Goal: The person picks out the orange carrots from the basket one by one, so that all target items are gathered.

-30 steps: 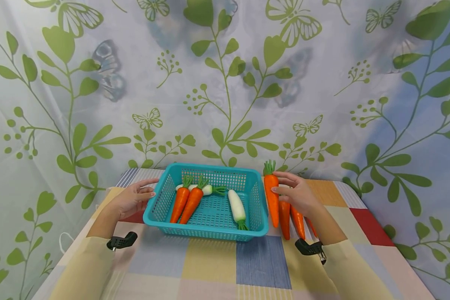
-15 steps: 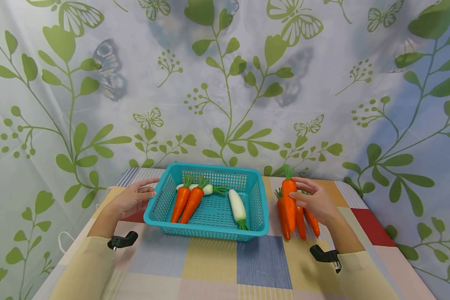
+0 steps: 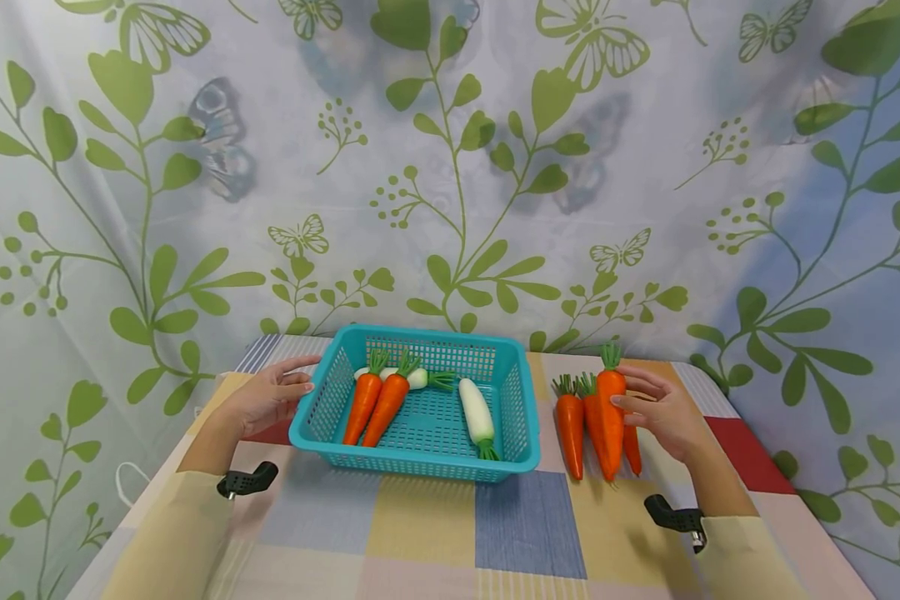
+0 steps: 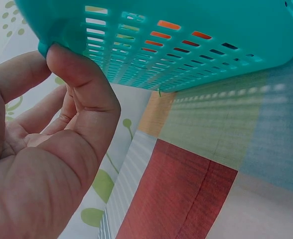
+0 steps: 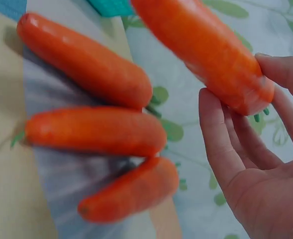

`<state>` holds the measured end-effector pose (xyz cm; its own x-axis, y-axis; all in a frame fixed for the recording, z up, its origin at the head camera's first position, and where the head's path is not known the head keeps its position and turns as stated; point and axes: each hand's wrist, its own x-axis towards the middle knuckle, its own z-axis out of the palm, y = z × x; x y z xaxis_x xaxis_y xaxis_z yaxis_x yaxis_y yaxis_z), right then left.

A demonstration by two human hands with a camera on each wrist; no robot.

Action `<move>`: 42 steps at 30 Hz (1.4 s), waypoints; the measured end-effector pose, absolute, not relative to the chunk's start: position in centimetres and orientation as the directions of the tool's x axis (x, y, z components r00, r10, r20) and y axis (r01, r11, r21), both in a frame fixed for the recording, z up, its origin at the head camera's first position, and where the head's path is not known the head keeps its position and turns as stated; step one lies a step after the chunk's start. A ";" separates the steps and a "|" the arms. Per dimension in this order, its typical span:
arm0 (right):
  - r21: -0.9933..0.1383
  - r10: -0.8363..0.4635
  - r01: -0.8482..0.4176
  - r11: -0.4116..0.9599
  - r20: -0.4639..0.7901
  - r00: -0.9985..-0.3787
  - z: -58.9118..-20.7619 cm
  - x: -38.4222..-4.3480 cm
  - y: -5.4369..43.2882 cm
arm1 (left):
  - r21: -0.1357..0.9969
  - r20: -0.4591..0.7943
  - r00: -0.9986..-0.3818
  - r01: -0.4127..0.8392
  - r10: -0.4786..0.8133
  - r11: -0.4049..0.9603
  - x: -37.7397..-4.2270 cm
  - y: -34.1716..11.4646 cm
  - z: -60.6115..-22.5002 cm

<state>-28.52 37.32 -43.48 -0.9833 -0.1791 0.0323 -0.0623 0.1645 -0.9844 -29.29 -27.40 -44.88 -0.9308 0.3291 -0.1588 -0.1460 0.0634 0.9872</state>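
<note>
My right hand holds a carrot between thumb and fingers, leafy end up. In the right wrist view the raised carrot is gripped near its thick end, above three carrots lying side by side on the cloth. At the left, my left hand pinches the rim of a turquoise plastic basket; the left wrist view shows the thumb at that rim. Inside the basket two carrots lie at the left, over a white radish. Another white radish lies at the right.
A checked patchwork cloth covers the table. Behind it hangs a pale curtain with green leaves and butterflies. Dark wrist cameras sit at both cuffs. A white cable loops beside the table's left edge.
My right hand has moved right and slightly down with its carrot, away from the basket's right side to over the carrots on the cloth. The left hand stays at the basket.
</note>
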 end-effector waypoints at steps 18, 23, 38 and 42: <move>-0.938 -0.084 -0.009 0.347 -0.022 -0.996 -46.2 -28.5 43.4 | 0.989 -0.148 -0.930 -0.145 0.336 0.033 -29.4 -27.3 -45.1; -0.931 -0.073 0.017 0.365 -0.047 -0.996 -46.9 -29.0 44.6 | 0.988 -0.151 -0.933 -0.148 0.328 0.036 -29.5 -27.3 -45.1; -0.890 -0.051 0.127 0.437 -0.165 -0.985 -48.2 -31.3 45.8 | 0.988 -0.154 -0.934 -0.149 0.323 0.040 -29.4 -27.4 -45.1; -0.875 -0.049 0.154 0.458 -0.198 -0.979 -48.5 -31.8 45.9 | 0.988 -0.152 -0.935 -0.145 0.321 0.047 -29.4 -27.4 -45.1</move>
<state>-31.76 45.90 -48.47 -0.9789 -0.0490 -0.1982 0.1543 0.4581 -0.8754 -29.37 -27.40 -45.14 -0.9349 0.3207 -0.1520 -0.1446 0.0470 0.9884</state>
